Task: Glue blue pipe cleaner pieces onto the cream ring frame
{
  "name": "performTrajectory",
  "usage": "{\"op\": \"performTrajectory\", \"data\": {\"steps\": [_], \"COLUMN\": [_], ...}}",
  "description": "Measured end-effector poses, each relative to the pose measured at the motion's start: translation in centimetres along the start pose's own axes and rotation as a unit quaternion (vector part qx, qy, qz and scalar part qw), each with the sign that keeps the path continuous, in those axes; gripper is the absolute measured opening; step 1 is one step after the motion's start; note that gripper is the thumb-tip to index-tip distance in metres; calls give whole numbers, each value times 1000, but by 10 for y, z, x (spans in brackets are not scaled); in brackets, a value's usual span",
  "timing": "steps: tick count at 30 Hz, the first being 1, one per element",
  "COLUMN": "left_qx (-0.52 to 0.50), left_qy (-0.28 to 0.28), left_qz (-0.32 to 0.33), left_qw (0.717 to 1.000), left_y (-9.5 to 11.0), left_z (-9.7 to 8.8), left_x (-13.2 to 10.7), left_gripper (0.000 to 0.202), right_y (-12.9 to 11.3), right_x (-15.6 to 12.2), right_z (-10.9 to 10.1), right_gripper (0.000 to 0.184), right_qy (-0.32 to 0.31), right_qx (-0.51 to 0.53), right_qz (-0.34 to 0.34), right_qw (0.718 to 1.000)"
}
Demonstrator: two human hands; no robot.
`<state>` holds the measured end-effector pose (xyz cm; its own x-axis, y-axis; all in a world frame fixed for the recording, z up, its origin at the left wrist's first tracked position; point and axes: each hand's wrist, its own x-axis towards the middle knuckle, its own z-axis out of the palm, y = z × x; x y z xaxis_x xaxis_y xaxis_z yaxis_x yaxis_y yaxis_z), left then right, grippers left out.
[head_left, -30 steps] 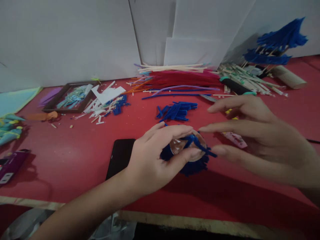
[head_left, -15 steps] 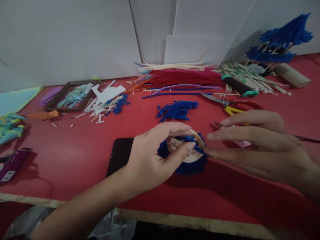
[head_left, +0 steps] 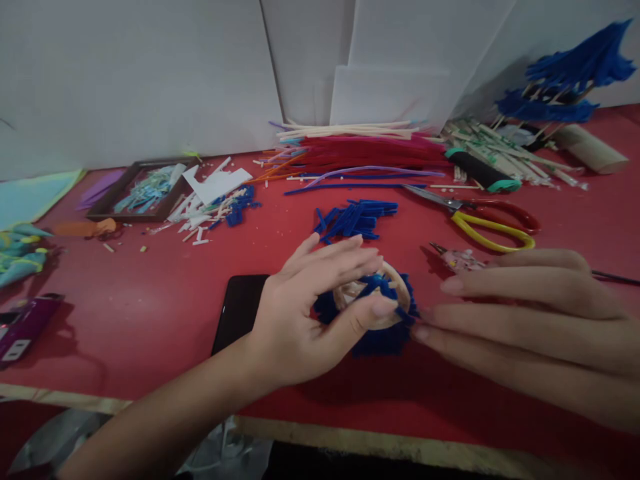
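A round, pale ring-shaped piece (head_left: 399, 283) trimmed with blue fuzzy pipe cleaner strips (head_left: 383, 341) sits low over the red table. My left hand (head_left: 315, 307) curls around its left side, thumb over the near rim and fingers across the far side. At the right rim, the fingertips of my right hand (head_left: 520, 327) pinch the outer end of a short blue pipe cleaner (head_left: 406, 316). Part of the ring is hidden behind my left thumb and fingers. Beyond the ring lies a pile of cut blue pipe cleaner pieces (head_left: 355, 219).
Scissors (head_left: 493, 227) with red and yellow handles lie behind a pink glue gun (head_left: 463, 259). A phone (head_left: 237, 313) is left of the ring. Pipe cleaner bundles (head_left: 370, 153) line the wall. A brown frame (head_left: 95, 212) and a purple device (head_left: 33, 327) stand left.
My left fingers have lifted and spread over the ring. My right hand has come lower and nearer, uncovering the scissors handles and the glue gun.
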<state>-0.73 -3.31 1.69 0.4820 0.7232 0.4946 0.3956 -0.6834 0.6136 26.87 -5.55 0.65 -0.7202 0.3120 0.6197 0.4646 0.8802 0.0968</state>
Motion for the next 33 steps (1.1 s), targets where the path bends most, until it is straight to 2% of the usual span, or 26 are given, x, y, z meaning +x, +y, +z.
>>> {"op": "performTrajectory", "data": {"steps": [1,3,4,6,9,11,14,22,33], "left_qx": [6,24,41,77,87,63,29,-4,-6], "left_qy": [-1,6,17,42,51,45,46,60,53], "left_qz": [3,11,13,3,-7,-5,-2,15,23], "left_qw": [1000,1000,999,996,995,997,999,998,998], "left_y": [-1,-4,-7,-10,-12,-11,-11,-18,-20], "left_z": [1,5,6,9,12,13,16,25,23], "left_x": [-2,-5,-6,-8,-9,-8,-8,-11,-11], "left_gripper": [51,98,114,127,113,100,91,90,86], "right_y": [-2,-5,-6,-8,-10,-10,-9,-4,1], "right_x": [0,1,2,4,6,6,2,-1,6], "right_z": [1,3,4,6,7,7,6,9,12], "right_gripper": [36,39,39,37,38,38,36,39,27], "right_qy": [-1,1,4,12,21,16,6,11,22], "right_qx": [1,-2,-4,-9,-18,-26,-26,-9,1], "right_qz": [2,4,5,7,16,23,25,16,19], "right_qw": [1000,1000,1000,1000,999,999,999,1000,1000]}}
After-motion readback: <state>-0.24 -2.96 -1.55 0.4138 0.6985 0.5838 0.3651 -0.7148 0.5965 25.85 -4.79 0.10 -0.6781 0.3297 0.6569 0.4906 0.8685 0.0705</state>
